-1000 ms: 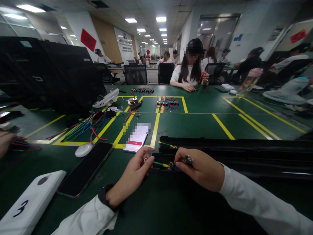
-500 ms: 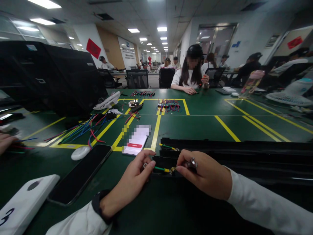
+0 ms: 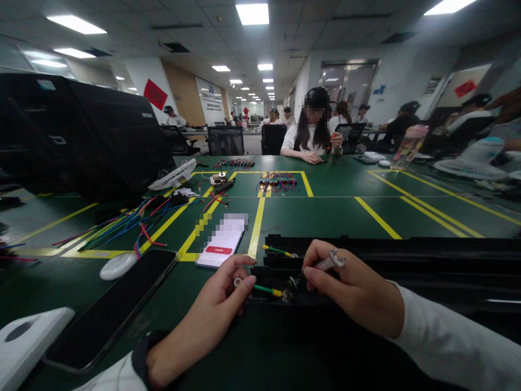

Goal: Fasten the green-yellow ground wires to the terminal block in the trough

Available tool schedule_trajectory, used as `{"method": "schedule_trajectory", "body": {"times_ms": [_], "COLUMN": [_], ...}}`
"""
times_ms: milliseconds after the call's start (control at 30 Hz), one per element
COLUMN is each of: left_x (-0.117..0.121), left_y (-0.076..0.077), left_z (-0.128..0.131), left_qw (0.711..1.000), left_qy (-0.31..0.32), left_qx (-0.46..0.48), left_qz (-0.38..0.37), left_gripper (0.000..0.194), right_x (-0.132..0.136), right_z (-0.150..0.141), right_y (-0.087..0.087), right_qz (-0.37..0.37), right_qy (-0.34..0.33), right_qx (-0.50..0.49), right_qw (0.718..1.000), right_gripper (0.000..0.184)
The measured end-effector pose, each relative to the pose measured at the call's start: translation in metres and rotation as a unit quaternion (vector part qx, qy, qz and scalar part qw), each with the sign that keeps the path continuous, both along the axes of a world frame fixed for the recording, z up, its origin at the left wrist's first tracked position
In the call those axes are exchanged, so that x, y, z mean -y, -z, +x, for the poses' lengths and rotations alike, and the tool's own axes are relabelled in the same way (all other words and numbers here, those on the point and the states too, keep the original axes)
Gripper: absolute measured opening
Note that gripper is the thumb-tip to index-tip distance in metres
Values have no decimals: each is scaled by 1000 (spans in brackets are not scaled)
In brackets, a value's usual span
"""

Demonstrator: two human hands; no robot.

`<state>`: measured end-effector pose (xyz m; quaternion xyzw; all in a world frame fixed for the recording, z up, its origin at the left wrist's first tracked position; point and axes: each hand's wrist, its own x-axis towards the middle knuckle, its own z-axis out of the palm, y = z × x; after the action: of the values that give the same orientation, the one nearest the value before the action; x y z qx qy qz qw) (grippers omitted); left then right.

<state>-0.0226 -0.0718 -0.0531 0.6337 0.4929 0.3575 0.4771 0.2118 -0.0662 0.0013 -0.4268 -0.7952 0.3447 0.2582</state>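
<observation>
My left hand point(image 3: 217, 301) is closed, thumb and forefinger pinching the near green-and-yellow wire point(image 3: 266, 289). A small ring-shaped end point(image 3: 237, 282) shows by its fingers. The wire's other end meets a metal fastening point(image 3: 287, 296) on a long black metal profile point(image 3: 321, 300). To the right of that joint, my right hand point(image 3: 354, 288) is closed round a small silver wrench point(image 3: 331, 260), whose open jaw sticks up above the fingers. A small ring-like metal part point(image 3: 292, 282) shows just left of its fingertips, partly blurred. Behind, a second green-and-yellow wire point(image 3: 280, 251) is fixed to another black profile.
Left of my hands lie a lit phone point(image 3: 222, 241), a dark phone point(image 3: 116, 309), a white round case point(image 3: 118, 266) and loose coloured wires point(image 3: 122, 222). A black computer case point(image 3: 81, 136) stands at left. Across the table sits a person point(image 3: 311, 130).
My right hand has drawn back slightly right from the wire joint, turning the wrench so more of its head shows. My left hand keeps its pinch. The view has tilted up a little.
</observation>
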Motion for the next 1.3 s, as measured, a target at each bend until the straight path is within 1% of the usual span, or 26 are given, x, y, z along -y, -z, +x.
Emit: {"method": "schedule_trajectory", "body": {"times_ms": [67,200,400,567,700,833,1033,1233,1300], "left_x": [0,-1,0,1,0,1,1,1,1], "left_y": [0,0,-1,0,-1,-1,-1,-1,-1], "left_z": [-1,0,0,-1,-1,-1,0,0,-1], "left_qw": [1000,1000,1000,1000,1000,1000,1000,1000,1000], "left_qy": [-2,-5,0,6,10,14,17,14,16], "left_qx": [1,9,9,-4,0,-6,8,7,6], "left_qz": [-1,-2,-7,8,6,5,-5,-3,-2], "left_gripper": [34,35,34,30,29,28,26,27,28], "right_x": [0,0,2,1,0,-1,-2,1,1], "right_z": [0,0,0,-1,0,1,1,0,1], "right_y": [-1,1,4,2,-1,-3,-3,-3,-2], "right_qz": [1,23,53,53,34,11,-35,3,5], "right_qy": [1,-11,-30,-44,-59,-72,-16,-19,-18], "right_qx": [0,39,95,105,97,74,-40,26,18], "right_qw": [1000,999,994,992,993,995,998,999,1000], "right_gripper": [12,14,12,10,6,7,15,13,13]}}
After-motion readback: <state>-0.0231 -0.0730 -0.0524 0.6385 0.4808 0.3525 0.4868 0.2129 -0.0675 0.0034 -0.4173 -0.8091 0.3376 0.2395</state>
